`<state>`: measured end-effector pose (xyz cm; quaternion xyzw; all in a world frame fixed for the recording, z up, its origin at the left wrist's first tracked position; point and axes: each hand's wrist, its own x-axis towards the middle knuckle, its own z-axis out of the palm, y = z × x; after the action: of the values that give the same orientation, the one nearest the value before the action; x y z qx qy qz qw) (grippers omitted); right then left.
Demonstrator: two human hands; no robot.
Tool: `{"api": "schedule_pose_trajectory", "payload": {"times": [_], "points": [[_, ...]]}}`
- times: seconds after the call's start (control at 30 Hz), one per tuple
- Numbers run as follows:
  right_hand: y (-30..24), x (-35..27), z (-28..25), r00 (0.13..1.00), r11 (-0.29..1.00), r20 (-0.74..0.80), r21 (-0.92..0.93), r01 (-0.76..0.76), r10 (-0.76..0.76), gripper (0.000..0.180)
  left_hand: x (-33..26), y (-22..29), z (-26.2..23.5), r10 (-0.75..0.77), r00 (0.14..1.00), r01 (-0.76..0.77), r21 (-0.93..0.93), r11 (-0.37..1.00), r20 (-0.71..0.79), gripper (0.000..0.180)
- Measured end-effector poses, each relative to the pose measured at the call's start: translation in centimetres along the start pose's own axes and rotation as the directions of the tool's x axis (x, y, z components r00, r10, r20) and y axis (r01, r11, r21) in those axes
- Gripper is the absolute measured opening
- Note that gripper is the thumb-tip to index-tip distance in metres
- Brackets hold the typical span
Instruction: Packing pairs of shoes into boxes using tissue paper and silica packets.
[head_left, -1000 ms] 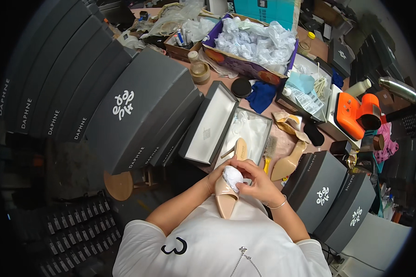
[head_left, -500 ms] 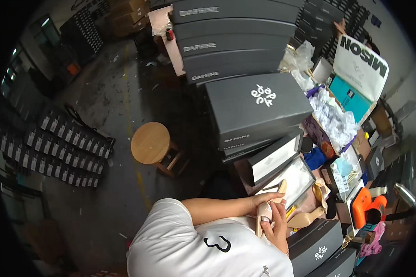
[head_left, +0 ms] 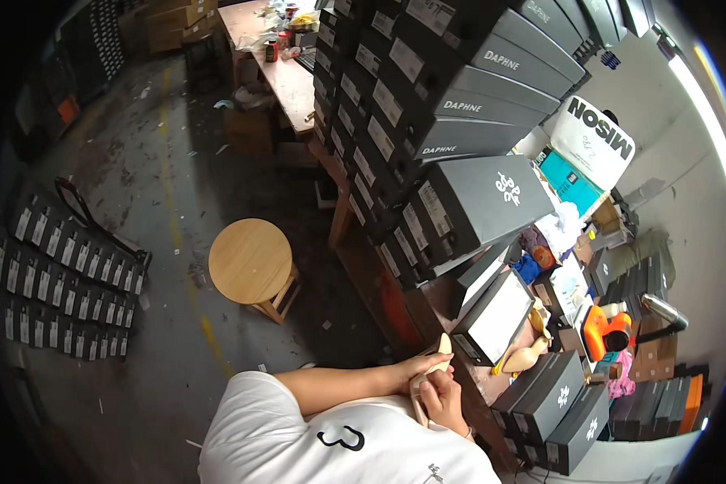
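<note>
Head view: looks down at both hands held close before the white shirt (head_left: 355, 452), beside a pinkish table (head_left: 486, 384).
Beige shoe (head_left: 444, 346): held up off the table between both hands, heel end outward, toe end toward the shirt.
Left hand (head_left: 416, 369): wrapped around the rear part of the shoe, grasping it.
Right hand (head_left: 443, 394): bent fingers set against the front part — pinching or pressing, cannot tell which.
Open shoe box (head_left: 470, 348): set on the table just ahead of the hands, white inside, with a dark lid (head_left: 486, 273) tilted beside it, toward a tall stack of boxes (head_left: 460, 127).
Second beige shoe (head_left: 526, 356): lying on the table to the right of the open box, out of both hands.
Done, by judgement: box opened, one shoe in hand.
Left, by judgement: handling of the held shoe unfinished — both shoes outside the box.
Wooden stool (head_left: 250, 260): now whole in view, only partly visible a second ago, with the view swung left.
White wad: plain in the shoe's opening a second ago, now not to be made out; shoe still between the same two hands.
</note>
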<state>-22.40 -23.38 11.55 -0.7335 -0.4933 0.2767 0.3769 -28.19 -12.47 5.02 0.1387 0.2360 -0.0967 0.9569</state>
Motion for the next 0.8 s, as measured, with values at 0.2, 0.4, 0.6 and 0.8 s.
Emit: {"api": "schedule_pose_trajectory", "payload": {"times": [0.2,0.4,0.6,0.8], "points": [[-4.3,-2.5,5.2,0.989,0.989,0.067,0.062,-0.136,0.131,0.022,-3.9,-2.7,-4.8,-0.088,0.995,0.089,-0.012,0.996,0.053,0.047],[-2.0,-3.9,6.1,0.931,0.885,-0.2,0.422,-0.199,0.304,0.02,-1.9,-5.9,-6.9,0.012,0.989,0.026,-0.253,0.967,0.149,0.063],[0.3,-4.9,3.4,0.923,0.063,-0.242,0.97,0.234,0.298,0.036,-5.5,-5.9,-2.9,-0.001,0.859,0.106,-0.176,0.979,0.512,0.075],[-0.2,-5.7,4.3,0.898,0.007,0.012,1.0,-0.017,0.44,0.078,-4.9,-3.5,-3.1,0.386,0.882,-0.331,-0.225,0.916,0.271,0.058]]}}
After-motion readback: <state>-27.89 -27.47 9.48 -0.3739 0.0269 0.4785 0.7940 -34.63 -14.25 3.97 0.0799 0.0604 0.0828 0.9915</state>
